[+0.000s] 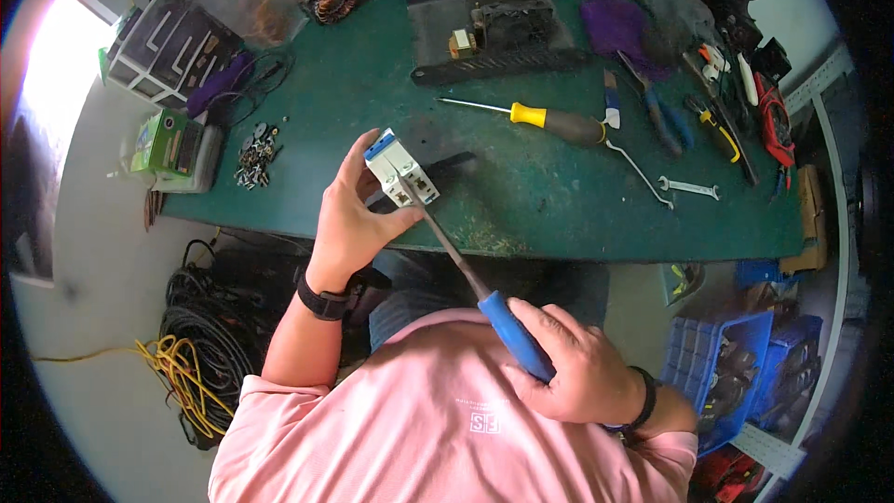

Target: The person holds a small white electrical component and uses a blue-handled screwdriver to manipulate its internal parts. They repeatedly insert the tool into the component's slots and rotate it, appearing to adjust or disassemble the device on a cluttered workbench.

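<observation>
Over the front edge of the green workbench [326,130], my left hand [358,214] grips a white circuit breaker [399,166] with a blue part at its upper end. Thumb and fingers clasp it from opposite sides, and two square terminal openings face me. My right hand [582,363] is wrapped round the blue handle of a long screwdriver [515,335]. Its dark shaft slants up and left, and the tip meets the lower terminal side of the breaker. Whether the tip sits inside an opening, I cannot tell.
A yellow-and-black screwdriver [559,124], a wrench [689,188] and pliers [656,107] lie to the right. Loose screws [258,156] are heaped at left. A black metal chassis [498,28] stands at the back. Coiled cables [200,345] lie on the floor; blue crates [717,363] stand lower right.
</observation>
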